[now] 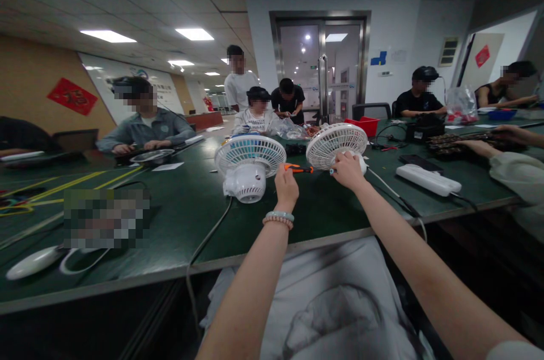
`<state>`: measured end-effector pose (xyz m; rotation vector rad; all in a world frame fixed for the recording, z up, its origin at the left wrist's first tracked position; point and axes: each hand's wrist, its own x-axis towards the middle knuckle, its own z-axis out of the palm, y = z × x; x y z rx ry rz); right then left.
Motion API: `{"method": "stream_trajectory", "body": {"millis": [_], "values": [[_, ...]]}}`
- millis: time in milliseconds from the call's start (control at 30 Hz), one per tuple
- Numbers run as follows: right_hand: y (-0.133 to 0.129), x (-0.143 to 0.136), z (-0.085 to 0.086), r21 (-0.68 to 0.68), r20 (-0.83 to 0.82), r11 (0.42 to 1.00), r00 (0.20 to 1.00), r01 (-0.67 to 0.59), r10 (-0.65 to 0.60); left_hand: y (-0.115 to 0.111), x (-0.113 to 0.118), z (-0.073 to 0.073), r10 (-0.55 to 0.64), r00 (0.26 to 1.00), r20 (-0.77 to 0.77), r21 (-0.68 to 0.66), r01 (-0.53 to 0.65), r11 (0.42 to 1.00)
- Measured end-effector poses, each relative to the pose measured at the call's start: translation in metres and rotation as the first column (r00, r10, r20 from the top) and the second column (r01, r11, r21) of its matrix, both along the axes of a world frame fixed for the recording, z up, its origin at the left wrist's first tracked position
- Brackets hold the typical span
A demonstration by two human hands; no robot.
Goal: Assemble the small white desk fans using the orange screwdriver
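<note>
From the wearer's seat, the left hand [287, 185] is reaching toward twelve o'clock, its fingers pinching an orange-and-black tool [301, 168]. The right hand [349, 170] is reaching to twelve o'clock as well, its bent fingers touching the back of the right fan [335, 147]; whether they are gripping anything is unclear. The left fan [250, 164] is standing at eleven o'clock on the green surface [170, 235], just beside the left hand. A white power strip [428, 180] is lying at two o'clock, a red bin [363, 126] sitting near twelve, beyond the right fan.
</note>
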<state>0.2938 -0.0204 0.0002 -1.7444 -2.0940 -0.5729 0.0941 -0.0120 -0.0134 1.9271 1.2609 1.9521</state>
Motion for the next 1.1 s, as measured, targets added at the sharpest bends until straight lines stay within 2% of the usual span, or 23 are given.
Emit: {"method": "stream_trajectory", "body": {"millis": [433,900,1100], "values": [[-0.0020,-0.0003,0.0012,0.002,-0.002,1.000,1.000,-0.002,0.002,-0.0024,-0.0006,0.0018,0.003,1.000,-0.014,-0.015,-0.003,1.000],[-0.0018,0.0001,0.0005,0.006,-0.015,1.000,1.000,-0.003,0.003,-0.0097,0.0015,0.0080,0.101,0.990,-0.095,-0.010,-0.103,0.995],[-0.0016,-0.0003,0.0000,0.018,-0.011,1.000,1.000,0.004,-0.004,-0.0085,0.0006,0.0042,0.010,0.999,-0.046,-0.038,-0.012,0.999]]}}
